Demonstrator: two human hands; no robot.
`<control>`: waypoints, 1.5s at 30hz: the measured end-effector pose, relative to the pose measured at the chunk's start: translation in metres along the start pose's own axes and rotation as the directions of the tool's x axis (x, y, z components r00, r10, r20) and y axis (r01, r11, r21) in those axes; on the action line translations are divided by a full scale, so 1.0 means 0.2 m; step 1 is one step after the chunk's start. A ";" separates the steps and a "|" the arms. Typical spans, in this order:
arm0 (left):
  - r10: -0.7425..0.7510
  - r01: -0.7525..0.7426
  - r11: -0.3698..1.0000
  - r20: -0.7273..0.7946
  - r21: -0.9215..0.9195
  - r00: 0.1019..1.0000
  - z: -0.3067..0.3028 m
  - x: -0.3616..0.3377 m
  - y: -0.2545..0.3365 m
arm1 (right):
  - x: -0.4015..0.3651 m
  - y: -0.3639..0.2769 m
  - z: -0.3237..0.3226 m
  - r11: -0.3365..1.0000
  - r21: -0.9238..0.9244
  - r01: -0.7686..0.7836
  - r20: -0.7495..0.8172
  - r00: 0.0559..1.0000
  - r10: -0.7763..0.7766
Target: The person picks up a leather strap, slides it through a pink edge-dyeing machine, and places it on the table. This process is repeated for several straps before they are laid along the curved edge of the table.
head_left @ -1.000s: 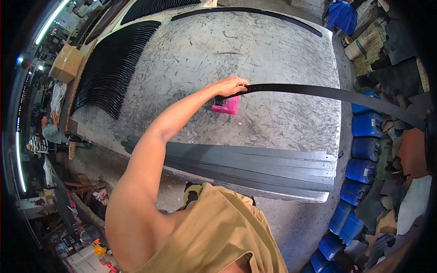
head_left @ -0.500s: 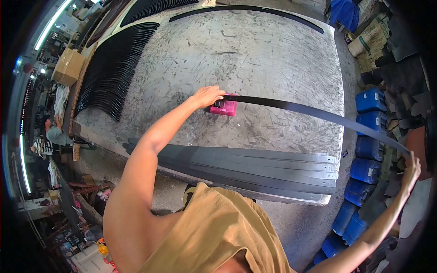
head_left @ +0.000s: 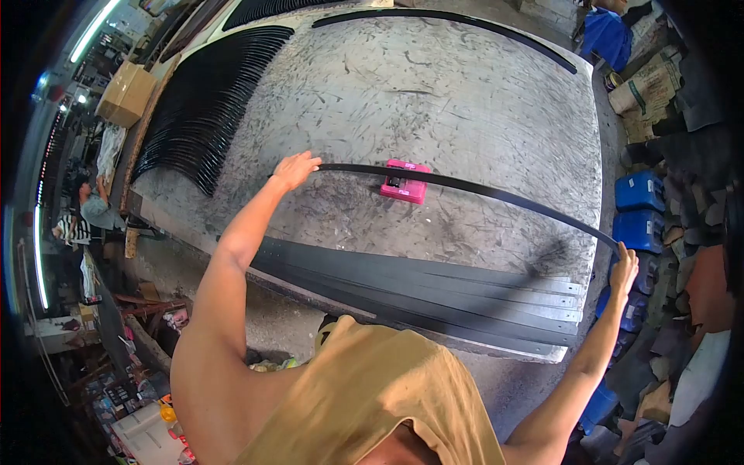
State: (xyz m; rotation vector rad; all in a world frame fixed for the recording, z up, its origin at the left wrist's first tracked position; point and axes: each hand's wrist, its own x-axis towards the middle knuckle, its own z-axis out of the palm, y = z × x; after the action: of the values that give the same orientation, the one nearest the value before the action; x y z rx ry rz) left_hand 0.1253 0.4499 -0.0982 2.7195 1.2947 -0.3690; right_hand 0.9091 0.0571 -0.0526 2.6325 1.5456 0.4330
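A long black belt strap (head_left: 511, 199) stretches between my two hands across the table (head_left: 496, 116). My left hand (head_left: 294, 170) pinches its left end over the middle left of the table. Past the table's right edge, my right hand (head_left: 624, 271) grips the other end. Between them the strap passes over a small pink box (head_left: 415, 191) with a black piece in its middle, overlapping it in this view. Several flat dark straps (head_left: 434, 287) lie fanned along the near edge, with holes at their right ends.
Glossy black straps (head_left: 213, 93) stand in a tight row at the table's left. One curved strap (head_left: 449, 22) follows the far edge. Blue jugs (head_left: 639, 190) and leather scraps (head_left: 709, 287) line the floor at right. A person (head_left: 97, 209) is at far left beside a cardboard box (head_left: 124, 94).
My left hand has moved left from the pink box, drawing the strap across it. My right hand has come inward, closer to the table's edge. The view has shifted slightly.
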 end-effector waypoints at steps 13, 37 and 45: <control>-0.267 0.268 0.961 -0.019 0.068 0.964 0.09 -0.50 -0.94 | 0.07 -1.12 0.02 0.960 0.203 0.193 0.004 0.980 -0.198; -0.864 0.805 0.327 -0.189 0.496 0.467 -0.39 -2.10 -2.98 | -0.18 -3.27 -0.38 0.503 0.642 0.579 -0.197 0.758 -0.621; -0.188 0.150 0.973 -0.229 -0.174 0.955 -0.48 -0.90 -1.17 | 0.32 -2.25 -0.24 -0.549 0.569 -0.613 0.730 0.683 -0.006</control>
State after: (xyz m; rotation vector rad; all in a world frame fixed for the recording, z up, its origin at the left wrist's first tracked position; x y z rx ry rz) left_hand -0.1495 0.4811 0.0431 2.5929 1.5517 0.0570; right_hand 0.5438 0.3317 -0.0797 3.4581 0.1601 -2.8817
